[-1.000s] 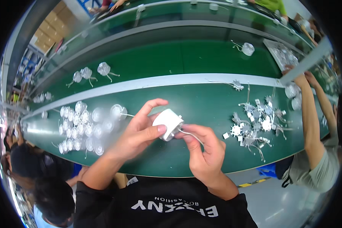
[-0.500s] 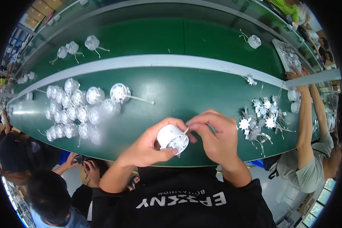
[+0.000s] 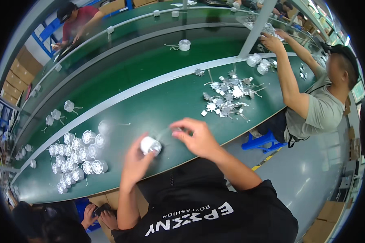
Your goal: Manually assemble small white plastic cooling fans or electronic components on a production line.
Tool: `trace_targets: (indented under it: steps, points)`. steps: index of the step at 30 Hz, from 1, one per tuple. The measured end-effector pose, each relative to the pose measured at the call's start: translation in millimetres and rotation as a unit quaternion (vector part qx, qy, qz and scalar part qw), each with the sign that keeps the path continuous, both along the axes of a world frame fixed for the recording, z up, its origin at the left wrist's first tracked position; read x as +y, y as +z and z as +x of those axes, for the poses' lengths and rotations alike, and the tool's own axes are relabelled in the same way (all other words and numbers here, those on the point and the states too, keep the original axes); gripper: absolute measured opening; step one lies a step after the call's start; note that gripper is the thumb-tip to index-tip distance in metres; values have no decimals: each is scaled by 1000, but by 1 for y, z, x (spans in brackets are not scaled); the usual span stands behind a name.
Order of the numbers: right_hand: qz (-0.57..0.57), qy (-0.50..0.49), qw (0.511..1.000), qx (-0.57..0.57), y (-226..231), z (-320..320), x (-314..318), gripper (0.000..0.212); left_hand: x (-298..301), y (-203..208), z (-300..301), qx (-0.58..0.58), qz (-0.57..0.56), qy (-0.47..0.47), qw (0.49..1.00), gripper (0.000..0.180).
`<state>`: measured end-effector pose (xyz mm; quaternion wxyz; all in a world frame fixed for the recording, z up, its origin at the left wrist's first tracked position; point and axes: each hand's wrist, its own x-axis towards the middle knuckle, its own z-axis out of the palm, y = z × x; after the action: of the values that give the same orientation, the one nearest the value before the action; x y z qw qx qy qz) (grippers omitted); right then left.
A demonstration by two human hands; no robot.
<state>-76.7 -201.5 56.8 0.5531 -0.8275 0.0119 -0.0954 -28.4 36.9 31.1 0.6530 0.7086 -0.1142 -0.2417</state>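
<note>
My left hand [image 3: 134,163] is closed around a white cylindrical housing [image 3: 150,143], its open end facing right and toward me, with metallic or clear parts inside. To its right, my right hand [image 3: 196,138] has its thumb and index finger bent toward the housing. A faint pale wire [image 3: 164,131] runs from the housing to these fingertips, which seem to pinch it; motion blurs the spot. A group of similar white housings [image 3: 75,154] stands on the green table left of my hands. Beyond my right hand lies a heap of star-shaped metal parts with wires [image 3: 233,94].
A pale rail [image 3: 121,95] divides the green table [image 3: 150,111]. Past it sit a few wired housings [image 3: 184,45]. At the right, a seated co-worker [image 3: 324,97] reaches toward a tray of parts [image 3: 267,28] beside a grey post [image 3: 257,30]. Another person's hands [image 3: 97,214] hold a dark object at lower left.
My view has turned to the right. My right hand has drawn away from the housing, with the wire stretched between them; my left hand still holds the housing.
</note>
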Motion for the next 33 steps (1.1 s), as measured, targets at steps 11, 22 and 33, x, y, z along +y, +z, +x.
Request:
trace_targets:
  steps: [11, 22, 33]
  points:
    - [-413, -50, 901, -121, -34, 171, -114, 27, 7, -18, 54, -412, 255, 137, 864, 44]
    - [-352, -28, 933, -73, -35, 172, -110, 28, -11, 13, 27, -362, 259, 68, 893, 56]
    - [-376, -30, 926, -23, -42, 164, -96, 8, 4, 32, 24, -398, 112, 131, 901, 36]
